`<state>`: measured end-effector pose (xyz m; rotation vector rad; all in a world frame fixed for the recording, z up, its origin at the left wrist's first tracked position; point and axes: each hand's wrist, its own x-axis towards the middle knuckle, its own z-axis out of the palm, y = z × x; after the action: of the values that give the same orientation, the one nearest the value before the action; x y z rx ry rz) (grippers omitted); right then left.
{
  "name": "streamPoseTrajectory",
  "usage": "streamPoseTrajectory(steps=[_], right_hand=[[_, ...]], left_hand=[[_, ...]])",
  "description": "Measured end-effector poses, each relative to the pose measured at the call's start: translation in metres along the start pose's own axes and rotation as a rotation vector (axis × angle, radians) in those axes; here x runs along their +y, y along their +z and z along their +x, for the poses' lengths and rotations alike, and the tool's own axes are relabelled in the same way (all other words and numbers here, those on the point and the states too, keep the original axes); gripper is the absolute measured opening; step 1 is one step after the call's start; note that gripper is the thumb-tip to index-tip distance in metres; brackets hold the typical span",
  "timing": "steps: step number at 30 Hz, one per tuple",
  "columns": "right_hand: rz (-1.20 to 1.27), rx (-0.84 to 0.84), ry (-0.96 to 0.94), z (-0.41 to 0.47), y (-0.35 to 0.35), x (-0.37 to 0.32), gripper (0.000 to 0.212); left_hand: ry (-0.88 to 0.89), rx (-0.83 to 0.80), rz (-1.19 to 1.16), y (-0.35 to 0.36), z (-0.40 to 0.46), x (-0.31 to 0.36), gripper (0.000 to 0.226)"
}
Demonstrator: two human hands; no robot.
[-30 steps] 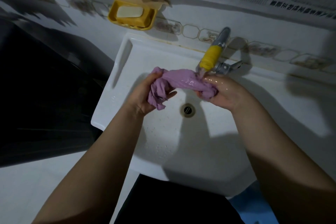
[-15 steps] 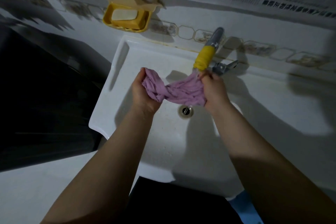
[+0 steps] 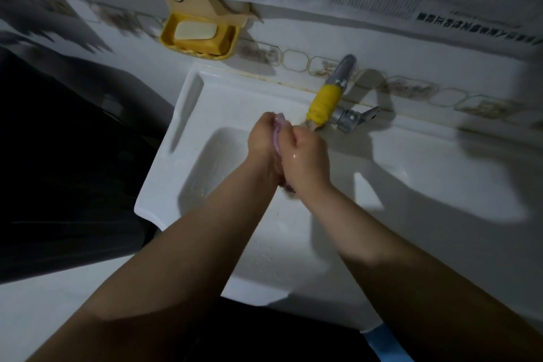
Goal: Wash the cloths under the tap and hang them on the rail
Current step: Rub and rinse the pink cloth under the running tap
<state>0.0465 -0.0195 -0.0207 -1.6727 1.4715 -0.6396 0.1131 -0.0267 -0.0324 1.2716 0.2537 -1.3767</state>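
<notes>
step: scrubbing | left hand (image 3: 262, 138) and right hand (image 3: 305, 156) clenched together on purple cloth (image 3: 277, 134), squeezing it between fists | held over white basin (image 3: 188, 173), just beside yellow-wrapped tap spout (image 3: 322, 104) so runoff drains | hanging not begun

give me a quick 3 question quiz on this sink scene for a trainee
1. True or false: the left hand and right hand both grip the cloth.
2. What lies in the yellow dish on the wall?
A. a sponge
B. a bar of soap
C. a brush
3. What colour is the wrap on the tap spout?

Key
1. True: the purple cloth is squeezed between both hands over the sink, only slivers showing.
2. B: a pale soap bar.
3. Yellow.
</notes>
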Motion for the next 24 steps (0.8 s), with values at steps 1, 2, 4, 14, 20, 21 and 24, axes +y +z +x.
streamPoseTrajectory(steps=[1, 2, 4, 14, 20, 21, 24], right_hand=[[-0.010, 0.006, 0.013, 0.004, 0.000, 0.001, 0.048], [-0.002, 0.014, 0.057, 0.017, 0.002, 0.008, 0.047], [-0.086, -0.074, 0.132, 0.042, 0.000, 0.031, 0.040], [0.313, -0.608, 0.530, 0.032, -0.043, 0.053, 0.033], [1.207, -0.629, 0.899, 0.020, -0.025, 0.023, 0.021], [1.258, -0.623, 0.890, 0.018, -0.023, 0.019, 0.020], [1.291, -0.684, 0.832, 0.011, -0.020, 0.015, 0.018]], left_hand=[[-0.003, -0.035, 0.008, -0.002, -0.003, 0.000, 0.037], [-0.017, -0.098, 0.004, -0.004, -0.007, -0.003, 0.038], [-0.063, -0.215, 0.043, -0.007, -0.016, -0.008, 0.046], [0.244, -0.044, 1.035, -0.093, 0.032, 0.041, 0.045], [0.257, 0.018, 2.193, -0.124, 0.060, 0.007, 0.093], [0.267, 0.019, 2.211, -0.121, 0.056, -0.002, 0.100], [0.557, -0.130, 1.763, -0.102, 0.044, -0.010, 0.094]])
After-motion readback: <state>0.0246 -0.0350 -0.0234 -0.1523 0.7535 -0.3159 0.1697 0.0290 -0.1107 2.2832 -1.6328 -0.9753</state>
